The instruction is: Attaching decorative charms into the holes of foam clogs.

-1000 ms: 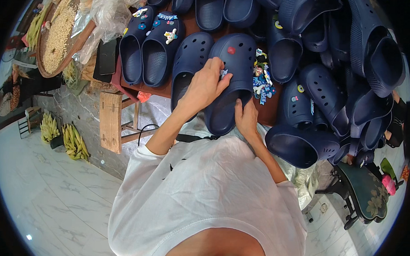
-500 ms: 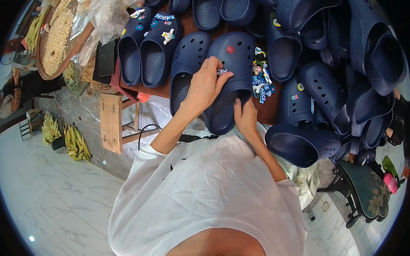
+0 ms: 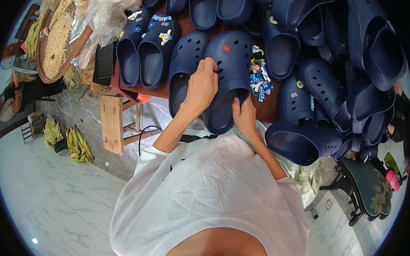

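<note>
We clamp the fingers of our right hand (image 3: 245, 116) on the red-dotted clog (image 3: 232, 61), with our left hand (image 3: 203, 86) curled atop it, finger closure indeterminable.

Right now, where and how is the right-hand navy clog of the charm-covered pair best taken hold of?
Probably by its heel rim, coming from the near side, thumb inside the opening. This navy clog lies opening up, heel toward the wearer with nothing over it, while the raised charms sit toward the toe, clear of that grip.
</note>
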{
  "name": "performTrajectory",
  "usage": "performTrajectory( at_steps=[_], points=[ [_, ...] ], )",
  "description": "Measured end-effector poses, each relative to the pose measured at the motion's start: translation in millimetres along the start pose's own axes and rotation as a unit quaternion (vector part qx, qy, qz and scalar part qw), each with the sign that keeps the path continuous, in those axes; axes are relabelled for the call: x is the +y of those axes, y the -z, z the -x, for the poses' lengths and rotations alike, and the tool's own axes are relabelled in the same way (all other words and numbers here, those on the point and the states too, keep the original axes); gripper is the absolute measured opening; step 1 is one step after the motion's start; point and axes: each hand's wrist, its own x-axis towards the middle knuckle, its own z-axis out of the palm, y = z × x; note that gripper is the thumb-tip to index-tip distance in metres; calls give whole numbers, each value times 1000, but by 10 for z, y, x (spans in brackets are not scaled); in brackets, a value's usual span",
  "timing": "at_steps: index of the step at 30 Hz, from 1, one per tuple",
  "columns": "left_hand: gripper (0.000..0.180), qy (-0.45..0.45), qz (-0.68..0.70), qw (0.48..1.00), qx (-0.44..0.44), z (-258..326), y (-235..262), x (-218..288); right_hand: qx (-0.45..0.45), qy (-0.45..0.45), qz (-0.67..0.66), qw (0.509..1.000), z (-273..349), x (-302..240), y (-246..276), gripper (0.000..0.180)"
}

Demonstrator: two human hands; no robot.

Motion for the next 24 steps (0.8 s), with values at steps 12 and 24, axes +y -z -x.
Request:
performTrajectory(
  at_steps=[12, 24],
  points=[
    [23, -108, -42, 986, -120, -701, -379, 574, -1, 26, -10, 1000, 2, 47, -42, 47],
    [31, -148, -55, 980, -119, -691, -457, 529, -14, 31, -19, 999, 2, 11, 19, 48]
  ],
)
